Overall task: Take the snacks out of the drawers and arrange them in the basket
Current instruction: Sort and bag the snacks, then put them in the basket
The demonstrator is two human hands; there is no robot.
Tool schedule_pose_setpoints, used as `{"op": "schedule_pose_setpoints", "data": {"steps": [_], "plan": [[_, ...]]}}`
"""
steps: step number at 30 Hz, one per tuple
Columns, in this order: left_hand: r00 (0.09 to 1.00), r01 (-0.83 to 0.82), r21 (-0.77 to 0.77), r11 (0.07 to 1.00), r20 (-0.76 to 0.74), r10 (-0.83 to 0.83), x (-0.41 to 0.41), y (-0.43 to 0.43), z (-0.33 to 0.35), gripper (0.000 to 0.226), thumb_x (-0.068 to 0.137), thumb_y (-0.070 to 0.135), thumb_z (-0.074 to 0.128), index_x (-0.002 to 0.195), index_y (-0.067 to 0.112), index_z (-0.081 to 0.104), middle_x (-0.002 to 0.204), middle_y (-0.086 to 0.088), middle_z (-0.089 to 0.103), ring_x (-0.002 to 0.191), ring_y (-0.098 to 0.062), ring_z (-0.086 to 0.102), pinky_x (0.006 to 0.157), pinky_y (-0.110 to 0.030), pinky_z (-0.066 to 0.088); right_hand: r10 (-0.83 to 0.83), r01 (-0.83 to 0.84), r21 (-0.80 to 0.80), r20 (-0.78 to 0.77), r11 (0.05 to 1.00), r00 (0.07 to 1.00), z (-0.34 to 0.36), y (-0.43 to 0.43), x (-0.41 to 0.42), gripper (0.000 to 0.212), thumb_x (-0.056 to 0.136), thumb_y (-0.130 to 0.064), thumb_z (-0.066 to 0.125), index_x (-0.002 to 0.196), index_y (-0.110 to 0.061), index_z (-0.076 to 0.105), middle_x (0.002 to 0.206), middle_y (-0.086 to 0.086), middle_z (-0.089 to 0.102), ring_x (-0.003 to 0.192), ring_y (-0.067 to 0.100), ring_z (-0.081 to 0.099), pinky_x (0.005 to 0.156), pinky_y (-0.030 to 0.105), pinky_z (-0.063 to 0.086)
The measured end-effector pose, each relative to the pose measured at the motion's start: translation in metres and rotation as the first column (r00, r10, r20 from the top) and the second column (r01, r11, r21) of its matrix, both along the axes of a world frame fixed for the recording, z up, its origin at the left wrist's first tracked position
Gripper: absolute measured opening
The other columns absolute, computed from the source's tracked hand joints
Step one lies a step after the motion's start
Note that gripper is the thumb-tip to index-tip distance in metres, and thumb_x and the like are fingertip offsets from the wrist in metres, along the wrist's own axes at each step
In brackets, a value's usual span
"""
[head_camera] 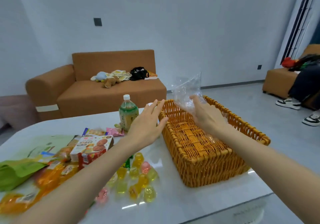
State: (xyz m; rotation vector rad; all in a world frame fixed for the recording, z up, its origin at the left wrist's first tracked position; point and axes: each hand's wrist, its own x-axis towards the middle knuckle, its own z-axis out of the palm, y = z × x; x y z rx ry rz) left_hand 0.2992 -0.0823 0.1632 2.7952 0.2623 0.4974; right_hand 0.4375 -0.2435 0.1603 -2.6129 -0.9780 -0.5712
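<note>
An orange wicker basket [204, 156] stands on the white table, with nothing but a bit of clear plastic visible inside. My right hand [206, 114] is over its far end, gripping a crumpled clear plastic bag [187, 90] that sticks up above the rim. My left hand [147, 125] is open with fingers spread, flat against the basket's left rim. Left of the basket lie the snacks: several yellow, orange and pink jelly cups [138, 177], a cookie box [92, 146], small packets [103, 132] and orange jelly pouches [50, 177].
A green tea bottle [128, 114] stands just behind my left hand. A green bag [15, 172] lies at the table's left edge. Beyond are a brown sofa [97, 92] with toys and a seated person's shoes [289, 103] at right.
</note>
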Motion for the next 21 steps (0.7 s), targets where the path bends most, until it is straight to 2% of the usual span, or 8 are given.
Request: {"op": "schedule_pose_setpoints", "data": {"steps": [4, 7, 10, 13, 14, 16, 18, 21], "plan": [[0.994, -0.067, -0.048, 0.997, 0.081, 0.071, -0.053, 0.005, 0.028, 0.060, 0.100, 0.049, 0.031, 0.152, 0.036, 0.005, 0.161, 0.010, 0.007, 0.148, -0.013, 0.007, 0.116, -0.042, 0.027, 0.098, -0.097, -0.018, 0.071, 0.995, 0.993, 0.041, -0.001, -0.058, 0.054, 0.095, -0.006, 0.049, 0.141, -0.021, 0.027, 0.073, 0.002, 0.061, 0.055, 0.017, 0.056, 0.046, 0.027, 0.048], [0.977, -0.102, -0.099, 0.990, 0.176, 0.118, -0.104, 0.010, 0.047, 0.062, 0.100, 0.047, 0.035, 0.153, 0.032, 0.006, 0.160, 0.007, 0.013, 0.147, -0.013, 0.013, 0.115, -0.039, 0.027, 0.183, -0.176, -0.054, 0.162, 0.983, 0.970, 0.060, 0.005, -0.104, 0.053, 0.093, -0.007, 0.049, 0.139, -0.025, 0.031, 0.102, 0.003, 0.066, 0.073, 0.023, 0.064, 0.058, 0.035, 0.055], [0.949, -0.207, -0.061, 0.976, 0.229, 0.216, -0.164, 0.013, 0.060, 0.081, 0.096, 0.047, 0.047, 0.152, 0.030, -0.009, 0.161, 0.006, 0.004, 0.147, -0.014, 0.013, 0.112, -0.037, 0.029, 0.258, -0.221, -0.164, 0.257, 0.961, 0.931, 0.068, 0.014, -0.152, 0.055, 0.093, -0.010, 0.049, 0.141, -0.031, 0.032, 0.113, -0.001, 0.061, 0.082, 0.023, 0.064, 0.044, 0.024, 0.037], [0.942, -0.290, 0.247, 0.924, 0.246, 0.230, -0.223, 0.021, 0.065, 0.108, 0.084, 0.045, 0.067, 0.150, 0.032, -0.017, 0.160, 0.001, -0.017, 0.148, -0.026, -0.008, 0.116, -0.046, 0.018, 0.347, -0.263, -0.282, 0.305, 0.922, 0.887, 0.070, 0.026, -0.204, 0.056, 0.096, -0.012, 0.046, 0.145, -0.036, 0.031, 0.118, -0.006, 0.059, 0.087, 0.020, 0.065, 0.041, 0.022, 0.021], [0.950, -0.279, 0.374, 0.884, 0.241, 0.198, -0.241, 0.025, 0.063, 0.109, 0.080, 0.046, 0.070, 0.151, 0.033, -0.012, 0.160, 0.000, -0.019, 0.147, -0.028, -0.014, 0.116, -0.053, 0.010, 0.386, -0.291, -0.307, 0.319, 0.906, 0.866, 0.069, 0.031, -0.222, 0.056, 0.096, -0.012, 0.045, 0.145, -0.037, 0.032, 0.118, -0.007, 0.060, 0.088, 0.020, 0.065, 0.042, 0.023, 0.020], [0.965, -0.248, 0.559, 0.791, 0.211, 0.154, -0.274, 0.035, 0.054, 0.103, 0.074, 0.049, 0.073, 0.154, 0.029, 0.011, 0.162, -0.004, -0.005, 0.147, -0.027, -0.012, 0.111, -0.062, 0.000, 0.476, -0.371, -0.335, 0.324, 0.866, 0.818, 0.063, 0.044, -0.252, 0.055, 0.095, -0.009, 0.043, 0.143, -0.036, 0.036, 0.114, -0.008, 0.064, 0.090, 0.019, 0.065, 0.044, 0.024, 0.023], [0.965, -0.262, 0.627, 0.733, 0.173, 0.197, -0.307, 0.041, 0.045, 0.083, 0.072, 0.048, 0.076, 0.144, 0.026, 0.041, 0.158, -0.005, 0.025, 0.148, -0.025, 0.006, 0.111, -0.065, -0.001, 0.554, -0.454, -0.335, 0.327, 0.826, 0.766, 0.052, 0.061, -0.276, 0.054, 0.092, -0.006, 0.044, 0.140, -0.032, 0.043, 0.105, -0.004, 0.069, 0.086, 0.020, 0.066, 0.049, 0.026, 0.031], [0.952, -0.303, 0.658, 0.690, 0.181, 0.246, -0.357, 0.048, 0.032, 0.050, 0.064, 0.039, 0.085, 0.110, 0.026, 0.071, 0.129, 0.000, 0.062, 0.132, -0.025, 0.047, 0.110, -0.066, 0.012, 0.622, -0.541, -0.313, 0.296, 0.780, 0.725, 0.042, 0.081, -0.313, 0.046, 0.091, -0.007, 0.046, 0.134, -0.024, 0.048, 0.091, 0.004, 0.071, 0.081, 0.026, 0.065, 0.053, 0.029, 0.034]]}}
